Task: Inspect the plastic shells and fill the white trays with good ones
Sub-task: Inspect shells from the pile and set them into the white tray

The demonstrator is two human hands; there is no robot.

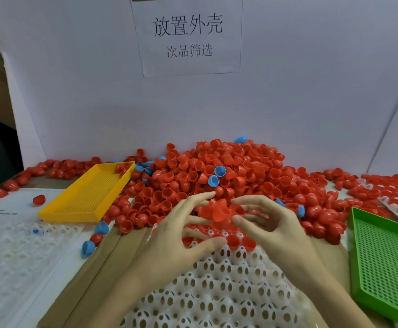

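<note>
A big heap of red plastic shells (219, 166) with a few blue shells (219, 171) mixed in lies against the back wall. In front of me sits a white tray (217, 287) with egg-shaped holes; a few red shells (240, 241) sit along its far edge. My left hand (181, 235) and my right hand (269, 223) hover over that far edge, fingers spread and lightly curled. Between their fingertips is a blurred red shell (219, 213); which hand holds it is unclear.
A yellow mesh tray (75, 209) holding a red shell lies at the left, a green mesh tray (382, 261) at the right. Another white tray (15, 245) lies at the near left, a filled tray (397, 197) at the far right. A paper sign (188, 36) hangs on the wall.
</note>
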